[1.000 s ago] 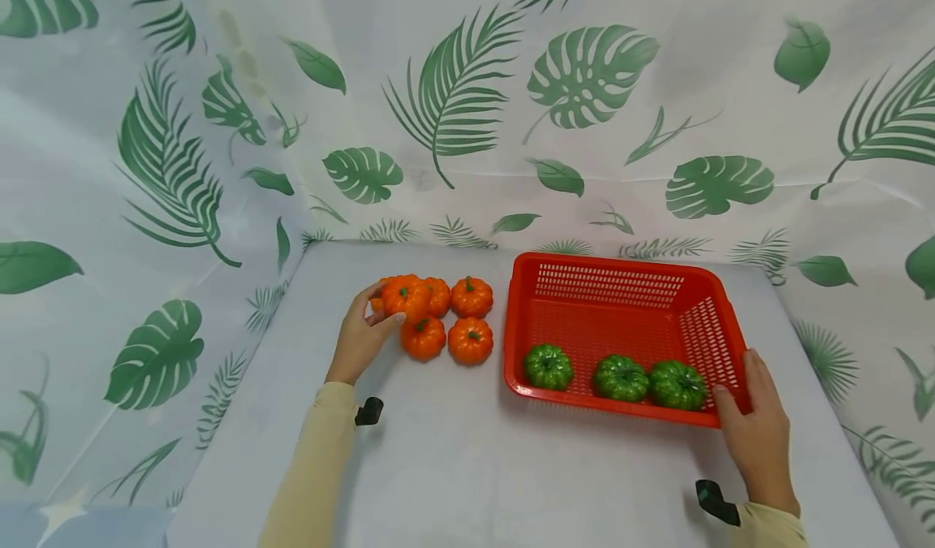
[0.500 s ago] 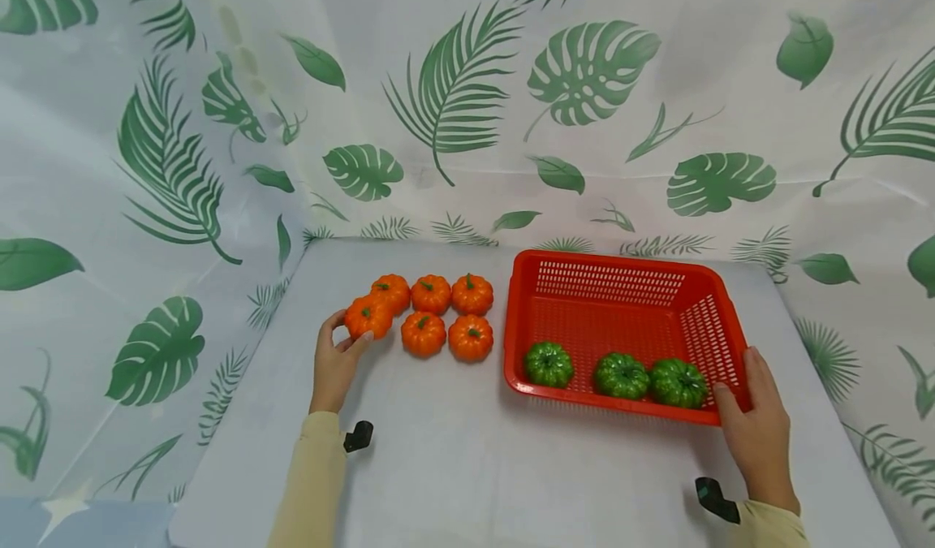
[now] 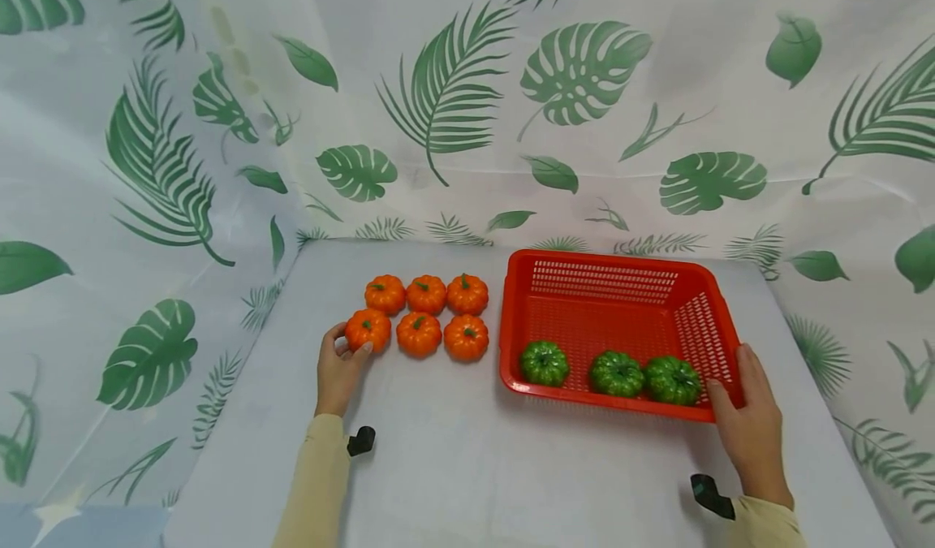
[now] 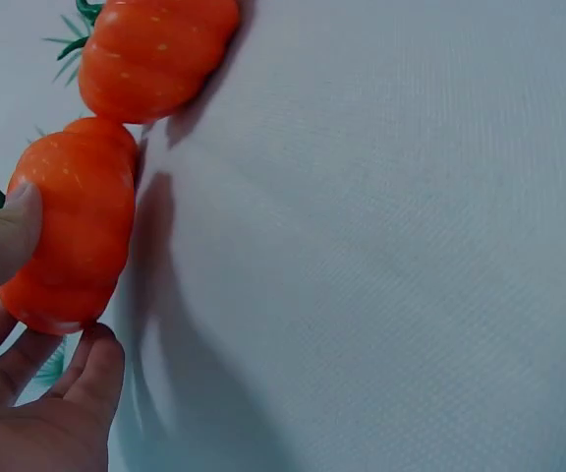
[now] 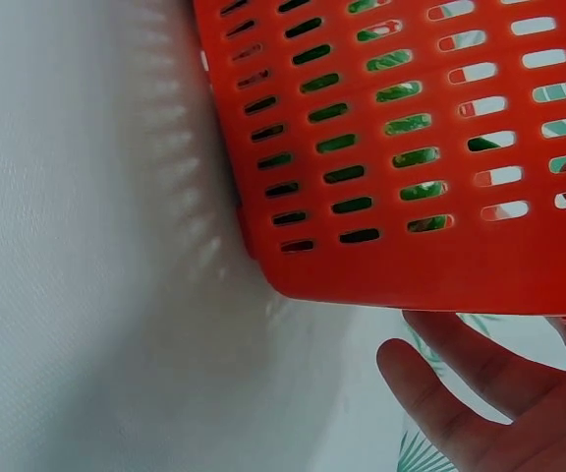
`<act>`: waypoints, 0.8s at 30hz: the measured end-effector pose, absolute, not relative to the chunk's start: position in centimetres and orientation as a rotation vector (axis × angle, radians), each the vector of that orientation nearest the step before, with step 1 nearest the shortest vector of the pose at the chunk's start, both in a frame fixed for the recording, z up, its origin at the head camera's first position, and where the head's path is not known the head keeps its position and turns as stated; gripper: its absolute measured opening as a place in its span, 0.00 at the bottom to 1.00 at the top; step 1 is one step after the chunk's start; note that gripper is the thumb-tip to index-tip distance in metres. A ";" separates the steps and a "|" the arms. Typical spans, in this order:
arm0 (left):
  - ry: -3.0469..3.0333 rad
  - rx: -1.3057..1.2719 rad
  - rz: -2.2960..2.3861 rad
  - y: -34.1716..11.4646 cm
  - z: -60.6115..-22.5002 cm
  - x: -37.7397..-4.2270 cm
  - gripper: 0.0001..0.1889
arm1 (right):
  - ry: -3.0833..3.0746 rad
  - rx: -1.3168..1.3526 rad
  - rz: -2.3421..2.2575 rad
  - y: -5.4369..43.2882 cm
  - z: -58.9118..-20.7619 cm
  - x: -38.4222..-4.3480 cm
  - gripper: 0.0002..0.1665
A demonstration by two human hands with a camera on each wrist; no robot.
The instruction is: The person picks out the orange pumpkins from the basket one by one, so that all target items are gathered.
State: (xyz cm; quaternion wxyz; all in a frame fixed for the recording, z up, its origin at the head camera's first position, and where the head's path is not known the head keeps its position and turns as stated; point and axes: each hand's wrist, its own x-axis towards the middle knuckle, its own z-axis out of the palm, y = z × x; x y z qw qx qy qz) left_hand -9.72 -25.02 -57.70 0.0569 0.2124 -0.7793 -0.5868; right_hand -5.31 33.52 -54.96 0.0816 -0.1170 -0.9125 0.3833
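My left hand [image 3: 343, 369] pinches a small orange pumpkin [image 3: 368, 330] at the left end of the front row. In the left wrist view the thumb presses the near face of this pumpkin [image 4: 77, 231], while fingertips meet its lower side. More orange pumpkins stand beside and behind it, making two rows, with the nearest neighbour [image 3: 420, 334] just to the right. At the right, my right hand [image 3: 756, 430] grips the front right corner of a red plastic basket [image 3: 613, 260], thumb over the rim and fingers along the outside. Three green pumpkins [image 3: 617, 373] lie along its front wall.
The basket and the pumpkins stand on a white-covered table [image 3: 497, 475]. A leaf-printed curtain [image 3: 467, 110] rises behind the table and along its sides. Black wrist cameras [image 3: 361, 441] stick out inward from both forearms.
My left hand has carried its pumpkin from above the back row leftward and toward me, then down to the front row's left end. The right hand stays on the basket.
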 end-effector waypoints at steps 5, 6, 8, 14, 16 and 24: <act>-2.362 0.663 -1.789 -24.9 -58.2 -9.9 0.36 | -2.770 -0.284 1.163 33.8 -54.9 -5.4 0.44; -2.364 0.668 -1.788 -24.8 -58.2 -9.9 0.36 | -2.779 -0.271 1.167 33.8 -54.8 -5.4 0.44; -2.371 0.673 -1.780 -24.8 -58.3 -10.0 0.36 | -2.792 -0.249 1.177 33.8 -54.7 -5.5 0.44; -2.418 0.666 -1.748 -24.8 -58.2 -10.2 0.37 | -2.830 -0.202 1.188 34.1 -54.4 -5.6 0.43; -2.433 0.665 -1.748 -24.9 -58.1 -10.3 0.38 | -2.839 -0.178 1.191 34.3 -54.1 -5.7 0.42; -2.510 0.684 -1.701 -25.4 -55.9 -11.2 0.40 | -2.918 -0.212 1.066 34.8 -50.8 -7.3 0.45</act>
